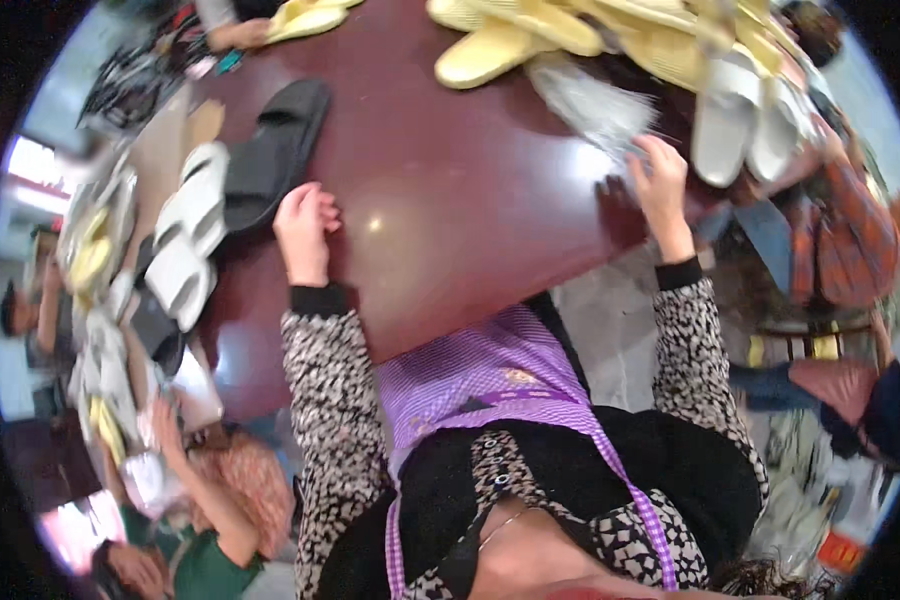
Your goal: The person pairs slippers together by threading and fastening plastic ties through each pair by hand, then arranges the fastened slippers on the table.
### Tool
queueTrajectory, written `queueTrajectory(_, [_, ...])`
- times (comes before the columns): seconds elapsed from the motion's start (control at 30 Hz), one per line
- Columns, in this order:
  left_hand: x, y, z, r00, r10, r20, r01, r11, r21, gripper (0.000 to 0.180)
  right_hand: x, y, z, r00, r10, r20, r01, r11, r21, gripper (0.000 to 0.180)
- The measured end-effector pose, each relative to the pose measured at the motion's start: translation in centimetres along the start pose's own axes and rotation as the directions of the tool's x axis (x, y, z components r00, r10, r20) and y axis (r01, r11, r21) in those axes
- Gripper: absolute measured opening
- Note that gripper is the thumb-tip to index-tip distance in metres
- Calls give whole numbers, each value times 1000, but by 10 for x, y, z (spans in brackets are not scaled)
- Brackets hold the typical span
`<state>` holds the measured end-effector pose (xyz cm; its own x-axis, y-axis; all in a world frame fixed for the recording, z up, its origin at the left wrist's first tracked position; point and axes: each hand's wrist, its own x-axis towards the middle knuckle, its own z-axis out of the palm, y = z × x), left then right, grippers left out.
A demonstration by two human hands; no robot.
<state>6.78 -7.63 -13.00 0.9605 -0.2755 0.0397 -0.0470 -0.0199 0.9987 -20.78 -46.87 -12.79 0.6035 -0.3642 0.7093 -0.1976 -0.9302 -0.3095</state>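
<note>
My left hand (307, 228) is over the left part of the dark red table, its fingers curled in with nothing visible in them. Just beyond it lies a pair of dark grey slippers (288, 135), their heel end close to my knuckles; whether they touch is hard to tell. At the right, my right hand (660, 180) has its bent fingers at the near end of a clear plastic bag (592, 103) and appears to pinch it. That bag lies slantwise below the yellow slippers (495, 55). Motion blurs the fingertips.
White slippers (183, 275) line the table's left edge. More white slippers (725, 120) stand at the right beside the yellow heap. A co-worker's hand (238, 35) touches a yellow slipper at the far left. A person in green (210, 560) works at the lower left.
</note>
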Motion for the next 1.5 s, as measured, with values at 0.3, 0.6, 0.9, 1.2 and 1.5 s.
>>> queueTrajectory(0.3, [3, 39, 10, 967, -122, -225, 79, 979, -190, 29, -2, 11, -7, 985, 156, 69, -143, 976, -164, 9])
queueTrajectory(0.6, [2, 60, 32, 877, -333, -347, 130, 858, -497, 35, -16, 32, -8, 980, 200, 16, -195, 969, -149, 8])
queueTrajectory(0.9, [-32, 54, 8, 929, -275, -246, 94, 821, -563, 25, -10, 19, -9, 966, 235, -105, -241, 969, -50, 11])
queueTrajectory(1.2, [-134, 73, 38, 977, -212, 5, 193, 881, -432, 26, 9, -72, 7, 746, 458, 484, -567, 54, 822, 25])
queueTrajectory(1.5, [-174, 71, 40, 980, -179, 85, 198, 906, -373, 21, 2, -76, 18, 632, 307, 712, -691, -192, 696, 28])
